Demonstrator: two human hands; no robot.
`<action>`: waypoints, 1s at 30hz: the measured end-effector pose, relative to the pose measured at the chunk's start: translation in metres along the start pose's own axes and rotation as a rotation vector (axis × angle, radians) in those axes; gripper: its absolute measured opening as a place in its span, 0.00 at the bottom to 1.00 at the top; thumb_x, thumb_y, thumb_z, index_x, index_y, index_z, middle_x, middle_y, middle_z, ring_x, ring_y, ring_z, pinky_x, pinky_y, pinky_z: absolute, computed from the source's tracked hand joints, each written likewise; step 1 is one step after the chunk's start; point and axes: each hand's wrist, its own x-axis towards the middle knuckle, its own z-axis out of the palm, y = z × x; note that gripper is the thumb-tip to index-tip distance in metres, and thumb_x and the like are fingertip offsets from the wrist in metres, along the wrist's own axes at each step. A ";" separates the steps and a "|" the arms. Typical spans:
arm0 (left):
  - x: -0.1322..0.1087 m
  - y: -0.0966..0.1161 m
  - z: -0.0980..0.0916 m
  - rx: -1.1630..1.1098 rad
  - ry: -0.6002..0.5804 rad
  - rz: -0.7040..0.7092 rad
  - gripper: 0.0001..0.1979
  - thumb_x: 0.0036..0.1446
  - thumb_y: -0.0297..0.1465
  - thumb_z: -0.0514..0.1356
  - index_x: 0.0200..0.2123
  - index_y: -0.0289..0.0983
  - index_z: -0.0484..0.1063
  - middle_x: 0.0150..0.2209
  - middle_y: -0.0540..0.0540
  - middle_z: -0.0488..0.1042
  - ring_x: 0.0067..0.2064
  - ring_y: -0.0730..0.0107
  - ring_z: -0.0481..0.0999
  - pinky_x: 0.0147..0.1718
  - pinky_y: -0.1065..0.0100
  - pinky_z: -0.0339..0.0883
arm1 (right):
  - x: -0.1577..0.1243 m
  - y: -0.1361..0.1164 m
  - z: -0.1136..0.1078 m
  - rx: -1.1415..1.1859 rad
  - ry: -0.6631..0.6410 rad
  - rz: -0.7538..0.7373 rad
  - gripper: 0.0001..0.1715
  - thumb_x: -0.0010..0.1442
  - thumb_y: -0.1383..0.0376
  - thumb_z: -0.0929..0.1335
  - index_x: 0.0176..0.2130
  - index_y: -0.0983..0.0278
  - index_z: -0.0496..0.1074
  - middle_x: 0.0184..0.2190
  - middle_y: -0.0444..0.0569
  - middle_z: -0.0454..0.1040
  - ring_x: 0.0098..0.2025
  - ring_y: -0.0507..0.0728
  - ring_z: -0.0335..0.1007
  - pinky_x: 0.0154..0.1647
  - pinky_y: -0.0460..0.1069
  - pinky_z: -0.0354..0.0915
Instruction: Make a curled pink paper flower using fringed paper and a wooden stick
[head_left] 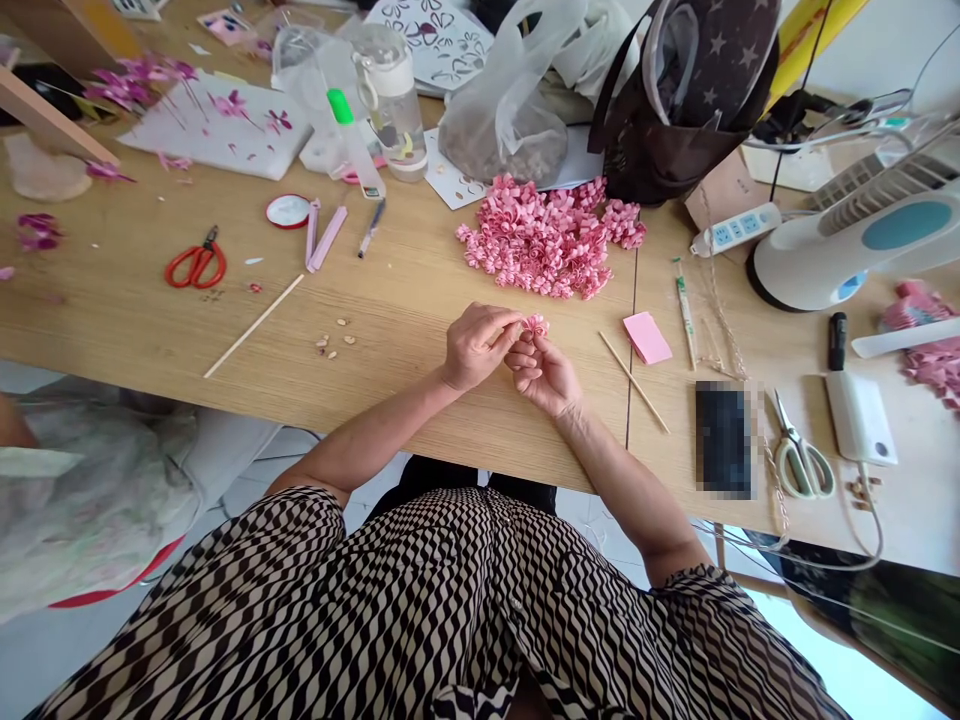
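Over the wooden table [405, 370], a small pink flower [535, 325] is held between my two hands. My right hand [546, 375] pinches it from below, with the fingers curled. From the other side, my left hand [480, 345] has its thumb and fingertips pressed together at the flower's left edge. Just beyond my hands lies a large heap of pink flowers [540, 235]. A folded pink paper [647, 337] and a thin stick [634, 382] lie to the right of my right hand.
Red-handled scissors [196, 262], a long stick [253, 325] and a pen [371, 228] lie on the left. A bottle [397, 105] and plastic bag [510, 110] stand behind. Pale-handled scissors [802, 460] and a white appliance [817, 240] are on the right. Another person's clothing [97, 500] shows at left.
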 end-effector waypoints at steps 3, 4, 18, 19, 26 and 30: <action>0.000 0.002 -0.001 -0.007 -0.021 -0.022 0.03 0.61 0.26 0.61 0.39 0.37 0.74 0.34 0.48 0.81 0.36 0.74 0.79 0.38 0.72 0.72 | 0.000 0.001 0.001 0.005 -0.006 0.003 0.08 0.67 0.68 0.60 0.34 0.64 0.63 0.23 0.38 0.60 0.22 0.42 0.57 0.16 0.32 0.56; 0.000 0.002 -0.001 -0.014 -0.030 -0.025 0.03 0.61 0.27 0.61 0.38 0.37 0.74 0.33 0.48 0.81 0.36 0.74 0.79 0.38 0.72 0.72 | 0.000 0.001 0.001 0.004 -0.005 0.003 0.08 0.67 0.68 0.60 0.34 0.64 0.64 0.23 0.38 0.60 0.22 0.42 0.57 0.16 0.32 0.56; -0.002 -0.001 -0.001 -0.127 -0.073 -0.086 0.03 0.62 0.30 0.61 0.37 0.38 0.75 0.33 0.49 0.80 0.34 0.76 0.78 0.37 0.75 0.70 | -0.002 0.000 0.003 -0.022 0.031 0.001 0.08 0.66 0.68 0.61 0.33 0.63 0.63 0.24 0.38 0.58 0.22 0.43 0.54 0.16 0.32 0.56; -0.002 -0.001 -0.001 -0.129 -0.076 -0.096 0.03 0.62 0.30 0.61 0.37 0.37 0.75 0.33 0.49 0.80 0.34 0.76 0.78 0.37 0.75 0.71 | -0.002 0.000 0.003 -0.022 0.033 -0.002 0.08 0.66 0.67 0.61 0.33 0.63 0.63 0.24 0.38 0.58 0.22 0.43 0.54 0.16 0.32 0.56; -0.001 0.002 -0.003 -0.129 -0.131 -0.214 0.07 0.63 0.33 0.59 0.37 0.37 0.76 0.35 0.47 0.81 0.36 0.74 0.79 0.37 0.73 0.71 | -0.002 0.000 0.001 -0.076 0.023 -0.013 0.07 0.65 0.68 0.62 0.33 0.63 0.64 0.24 0.38 0.57 0.22 0.43 0.51 0.17 0.32 0.54; 0.000 0.001 -0.003 -0.140 -0.127 -0.236 0.07 0.62 0.33 0.60 0.36 0.37 0.76 0.35 0.47 0.81 0.35 0.74 0.79 0.37 0.72 0.71 | -0.002 0.000 0.002 -0.064 0.032 -0.008 0.07 0.65 0.68 0.62 0.32 0.63 0.64 0.24 0.38 0.57 0.22 0.43 0.52 0.16 0.32 0.54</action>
